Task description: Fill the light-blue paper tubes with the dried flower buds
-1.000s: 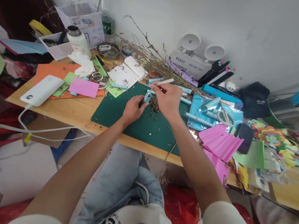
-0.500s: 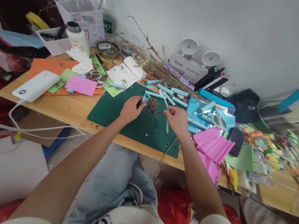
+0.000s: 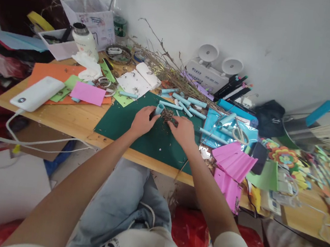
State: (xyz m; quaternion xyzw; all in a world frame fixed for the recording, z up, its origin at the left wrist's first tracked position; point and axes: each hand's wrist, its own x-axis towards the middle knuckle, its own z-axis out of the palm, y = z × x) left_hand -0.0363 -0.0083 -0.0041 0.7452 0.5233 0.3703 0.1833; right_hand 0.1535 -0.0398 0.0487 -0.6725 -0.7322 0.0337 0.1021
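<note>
My left hand (image 3: 144, 121) is closed around a light-blue paper tube (image 3: 159, 109), holding it upright with its open end up. Just right of the tube lies a small pile of dry brown plant bits (image 3: 166, 115). My right hand (image 3: 182, 130) reaches into that pile, thumb and fingers closing on some of the bits. Both hands are over a dark green cutting mat (image 3: 129, 121). Several more light-blue tubes (image 3: 197, 102) lie scattered behind the pile.
Dry twigs (image 3: 173, 76) lie along the wall behind. To the right are scissors (image 3: 241, 135) on a blue plastic packet (image 3: 212, 119) and pink folded paper (image 3: 234, 160). On the left sit a white power bank (image 3: 38, 92), pink paper (image 3: 88, 93) and an open bottle (image 3: 85, 40).
My right hand has let go of the thin pale strip and moved left into the pile of plant bits. The left hand keeps the tube in almost the same place.
</note>
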